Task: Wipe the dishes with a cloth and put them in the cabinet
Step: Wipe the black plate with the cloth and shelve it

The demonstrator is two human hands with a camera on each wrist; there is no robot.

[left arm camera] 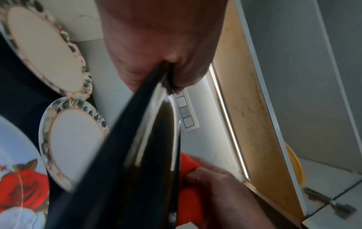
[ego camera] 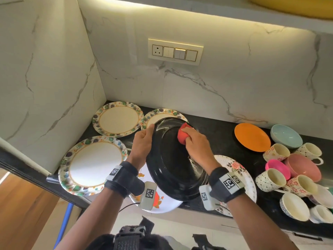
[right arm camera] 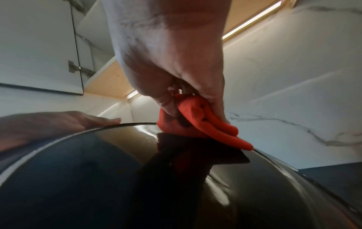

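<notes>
Counter (ego camera: 216, 130): three leaf-rimmed plates (ego camera: 118, 119), six cups (ego camera: 275, 152).

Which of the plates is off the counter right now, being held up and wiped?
The black plate. The left hand holds its rim, tilted, while the right hand presses the red cloth on it. The other plates lie on the counter.

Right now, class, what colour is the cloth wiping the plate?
Red cloth; clearest in the head view.
</notes>
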